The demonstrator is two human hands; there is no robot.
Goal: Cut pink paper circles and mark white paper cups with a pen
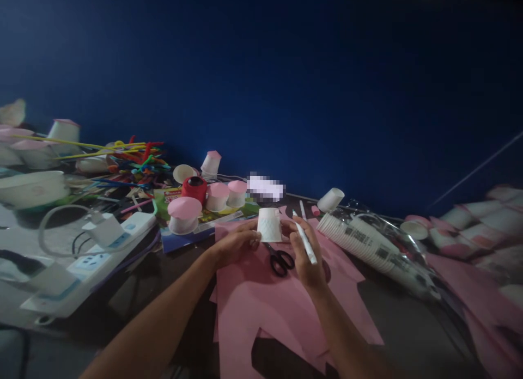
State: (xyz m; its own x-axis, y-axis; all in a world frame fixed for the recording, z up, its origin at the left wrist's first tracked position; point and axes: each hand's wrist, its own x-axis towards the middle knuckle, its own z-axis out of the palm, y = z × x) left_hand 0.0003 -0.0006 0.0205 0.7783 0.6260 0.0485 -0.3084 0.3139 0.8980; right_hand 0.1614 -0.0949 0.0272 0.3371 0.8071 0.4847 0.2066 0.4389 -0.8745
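Observation:
A white paper cup (269,225) is upside down above the pink paper, with faint pale-blue marks on its side. My left hand (241,242) grips it from the left, fingers at its lower edge. On the other side, my right hand (308,264) has a white marker (305,242) between its fingers, the green tip pointing up and away. The right fingertips come close to the cup; whether they touch it I cannot tell. Black-handled scissors (281,262) lie on the pink paper (253,308) below, their blades partly hidden by the cup.
At left stand small cups with pink paper tops (184,209), a red spool (194,190), colourful pipe cleaners (143,156) and a white power strip (92,267) with plugs. A bagged stack of paper cups (368,243) lies right. A blue wall (261,85) closes the back.

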